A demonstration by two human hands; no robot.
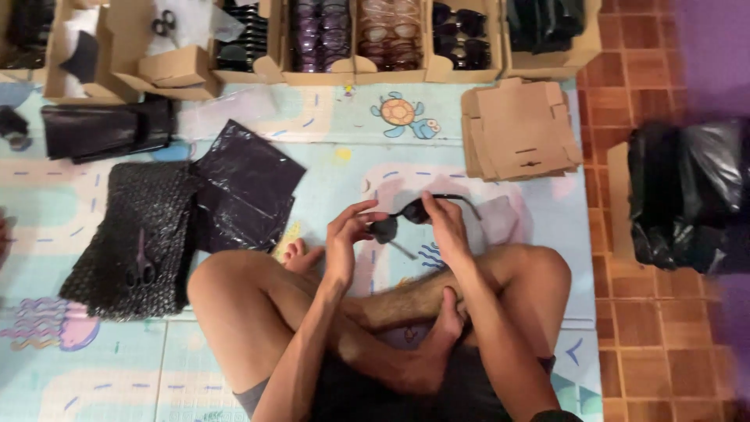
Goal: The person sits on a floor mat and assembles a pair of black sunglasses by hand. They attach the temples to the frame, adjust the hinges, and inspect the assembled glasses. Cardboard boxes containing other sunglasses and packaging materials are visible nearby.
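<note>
Left hand (345, 234): fingers are curling around the left lens of a pair of dark sunglasses (402, 219), thumb and fingertips pinched on the frame.
Right hand (445, 223): it is closing over the right side of the sunglasses, gripping near the hinge, with one temple arm sticking out past it to the right.
Sunglasses: they are being held in the air above the crossed legs and the play mat (328, 156), just in front of the knees, touching nothing but the two hands; the other temple arm is hanging down and back toward the person.
Open room: a bare stretch of mat is lying directly ahead of the hands, running up to the row of boxes.
Left edge: black plastic bags (246, 184) and a sheet of black bubble wrap (137, 234) are lying near the left knee; scissors (141, 266) are resting on the wrap.
Right edge: a stack of flat cardboard blanks (519, 129) is sitting near the mat's right border, beyond which the tiled floor (641, 312) is showing, with black bags in a carton (687, 195) well apart.
Far edge: open cardboard boxes of sunglasses (391, 39) are lining the top of the mat, side by side.
</note>
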